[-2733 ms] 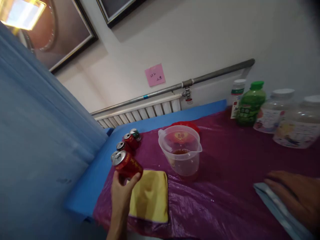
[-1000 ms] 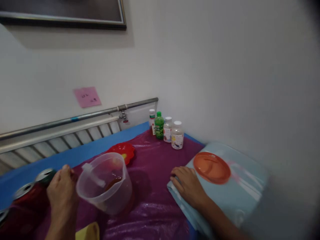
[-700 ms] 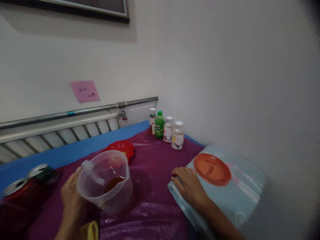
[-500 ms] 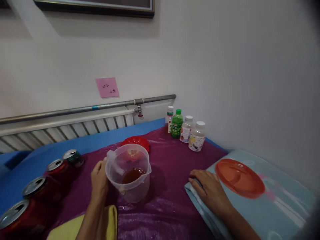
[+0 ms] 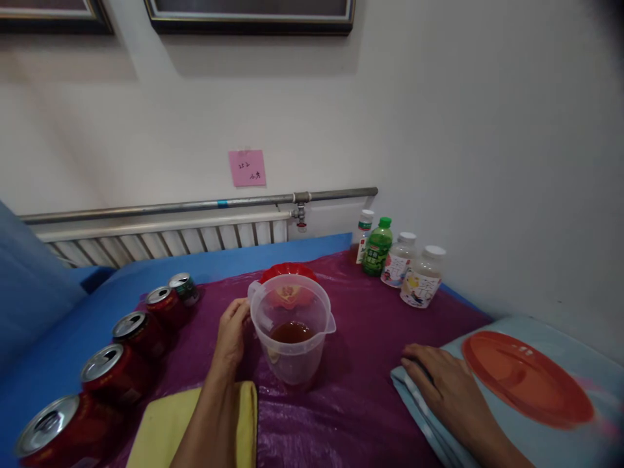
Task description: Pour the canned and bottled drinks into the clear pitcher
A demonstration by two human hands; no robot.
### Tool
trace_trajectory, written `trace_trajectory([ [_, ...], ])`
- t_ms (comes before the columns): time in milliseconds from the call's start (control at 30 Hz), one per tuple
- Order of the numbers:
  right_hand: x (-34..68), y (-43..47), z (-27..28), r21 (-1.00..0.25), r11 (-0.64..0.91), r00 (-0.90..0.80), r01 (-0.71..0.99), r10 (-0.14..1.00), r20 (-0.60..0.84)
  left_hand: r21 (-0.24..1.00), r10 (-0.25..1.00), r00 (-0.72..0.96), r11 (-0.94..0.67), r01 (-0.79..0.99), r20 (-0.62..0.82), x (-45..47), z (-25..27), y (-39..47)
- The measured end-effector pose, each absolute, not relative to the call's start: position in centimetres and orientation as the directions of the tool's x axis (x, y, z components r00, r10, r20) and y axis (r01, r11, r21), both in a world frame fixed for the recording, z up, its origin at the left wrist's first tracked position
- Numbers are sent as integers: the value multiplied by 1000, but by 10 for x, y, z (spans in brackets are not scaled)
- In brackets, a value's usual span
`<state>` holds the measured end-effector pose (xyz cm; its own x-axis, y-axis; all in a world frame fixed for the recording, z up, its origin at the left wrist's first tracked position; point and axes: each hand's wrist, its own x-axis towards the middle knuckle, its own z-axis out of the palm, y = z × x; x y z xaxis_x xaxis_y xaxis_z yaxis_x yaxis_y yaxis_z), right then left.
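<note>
Since a moment ago the left hand (image 5: 233,328) has closed on the jug (image 5: 291,331) handle, looks wrapped around it. Jug's upright mid-counter, just right of that grip; right hand (image 5: 446,383) lies flat, farther off.

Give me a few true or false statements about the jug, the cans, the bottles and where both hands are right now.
1. The left hand grips the clear jug by its handle. True.
2. The jug is empty. False: brown liquid sits in its bottom.
3. The right hand rests on the light blue tray. True.
4. The cans stand beside the bottles. False: cans are far left, bottles back right by the wall.
</note>
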<state>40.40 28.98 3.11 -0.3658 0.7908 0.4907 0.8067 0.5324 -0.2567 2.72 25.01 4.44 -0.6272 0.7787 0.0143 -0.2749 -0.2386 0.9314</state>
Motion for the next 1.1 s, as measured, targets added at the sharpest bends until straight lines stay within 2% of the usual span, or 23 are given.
trace_trajectory([
  [233, 407, 293, 26, -239, 541, -381, 806, 784, 490, 852, 841, -540, -307, -424, 34, 26, 56, 244],
  [500, 407, 294, 23, -295, 487, -340, 822, 836, 431, 802, 879, -473, -321, -504, 55, 38, 64, 241],
  [833, 409, 296, 22, -306, 485, -341, 819, 841, 420, 738, 910, -405, -218, -638, -82, 34, 52, 260],
  [1100, 407, 294, 26, -302, 484, -347, 821, 844, 408, 713, 899, -434, -265, -649, -61, 36, 57, 255],
])
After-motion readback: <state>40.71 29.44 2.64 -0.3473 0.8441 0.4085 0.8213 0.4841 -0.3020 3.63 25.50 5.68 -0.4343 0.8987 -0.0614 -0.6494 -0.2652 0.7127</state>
